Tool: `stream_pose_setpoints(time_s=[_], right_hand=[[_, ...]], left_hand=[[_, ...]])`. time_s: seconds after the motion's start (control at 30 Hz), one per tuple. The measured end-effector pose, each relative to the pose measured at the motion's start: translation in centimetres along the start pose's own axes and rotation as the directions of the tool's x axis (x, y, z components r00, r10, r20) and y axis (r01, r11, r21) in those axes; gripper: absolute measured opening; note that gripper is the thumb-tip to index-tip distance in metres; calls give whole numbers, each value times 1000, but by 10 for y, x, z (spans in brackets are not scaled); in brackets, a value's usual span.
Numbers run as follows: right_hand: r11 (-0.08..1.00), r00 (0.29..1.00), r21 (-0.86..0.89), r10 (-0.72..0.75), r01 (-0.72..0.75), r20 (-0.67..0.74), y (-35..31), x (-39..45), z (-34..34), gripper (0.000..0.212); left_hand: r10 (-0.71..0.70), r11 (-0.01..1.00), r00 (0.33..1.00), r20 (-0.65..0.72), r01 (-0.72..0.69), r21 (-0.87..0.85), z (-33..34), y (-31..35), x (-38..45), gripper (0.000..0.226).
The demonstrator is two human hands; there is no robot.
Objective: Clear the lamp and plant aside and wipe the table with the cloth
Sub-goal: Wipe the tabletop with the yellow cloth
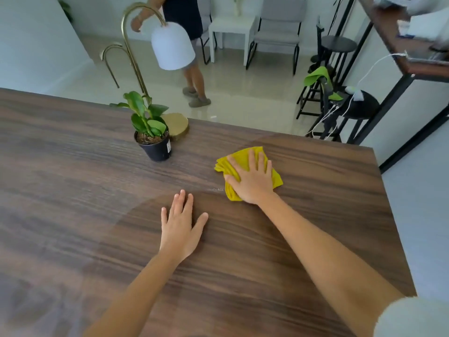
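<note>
A yellow cloth (275, 177) lies bunched on the dark wooden table (73, 190), right of centre. My right hand (252, 178) presses flat on it, fingers spread. My left hand (181, 224) rests flat on the bare wood, nearer to me, holding nothing. A green plant in a black pot (155, 142) stands near the far edge. Right behind it is the lamp, with a round gold base (177, 124), a curved gold stem and a white shade (172, 46) hanging over the floor side.
Beyond the table's far edge a person (189, 57) stands on the glossy floor. Grey chairs (277, 32) and a white side table (230, 27) line the back wall. Black stools (340, 93) with cables and a shelf unit (413, 57) stand at right.
</note>
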State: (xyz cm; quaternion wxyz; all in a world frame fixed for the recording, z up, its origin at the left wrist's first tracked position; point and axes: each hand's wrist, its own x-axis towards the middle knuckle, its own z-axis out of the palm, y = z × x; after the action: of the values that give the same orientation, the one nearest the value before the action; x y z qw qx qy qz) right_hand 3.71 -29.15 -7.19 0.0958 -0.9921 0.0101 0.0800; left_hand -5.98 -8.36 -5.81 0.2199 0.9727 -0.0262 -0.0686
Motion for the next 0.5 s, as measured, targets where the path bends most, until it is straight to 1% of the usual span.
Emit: stream_pose_setpoints(time_s=[0.03, 0.07, 0.1, 0.13, 0.17, 0.2, 0.23, 0.27, 0.3, 0.37, 0.4, 0.43, 0.5], right_hand=[[995, 995, -15, -95, 95, -8, -2, -30, 7, 62], [983, 983, -20, -184, 183, -19, 3, -62, 12, 61], [970, 970, -18, -242, 241, -26, 15, -91, 16, 60], [966, 966, -27, -256, 255, -38, 33, -113, 16, 60], [975, 974, -44, -222, 220, -50, 54, -124, 13, 61], [989, 988, -62, -140, 136, -60, 74, -122, 7, 64], [998, 998, -57, -22, 19, -62, 89, -108, -1, 67], [992, 991, -45, 115, -118, -75, 99, -85, -9, 70], [969, 966, -18, 244, -247, -89, 103, -56, -17, 72], [909, 903, 57, 417, -413, -106, 92, 14, -28, 73], [881, 873, 88, 473, -466, -116, 85, 42, -36, 72], [873, 866, 96, 487, -479, -108, 69, 70, -39, 71], [914, 913, 72, 403, -398, -64, 19, 116, -36, 66]], left_hand=[[0, 996, 1000, -23, -2, -89, -9, -7, 2, 65], [-9, 990, 998, -69, -1, -141, -19, -17, 5, 62], [-31, 990, 992, -126, 13, -141, -30, -31, 9, 60], [-66, 994, 982, -176, 49, -97, -38, -48, 14, 59], [-108, 994, 974, -200, 103, -36, -45, -65, 16, 59], [-144, 988, 970, -196, 152, 29, -49, -81, 17, 61], [-160, 979, 972, -174, 178, 95, -49, -93, 16, 64], [-152, 973, 977, -150, 175, 150, -47, -100, 15, 67], [-132, 970, 981, -143, 157, 184, -44, -103, 15, 69], [-110, 966, 982, -157, 142, 217, -40, -108, 18, 72], [-89, 965, 983, -158, 124, 232, -40, -102, 19, 72], [-84, 962, 984, -158, 121, 243, -39, -101, 20, 72], [-97, 956, 983, -154, 135, 259, -37, -104, 18, 72]])
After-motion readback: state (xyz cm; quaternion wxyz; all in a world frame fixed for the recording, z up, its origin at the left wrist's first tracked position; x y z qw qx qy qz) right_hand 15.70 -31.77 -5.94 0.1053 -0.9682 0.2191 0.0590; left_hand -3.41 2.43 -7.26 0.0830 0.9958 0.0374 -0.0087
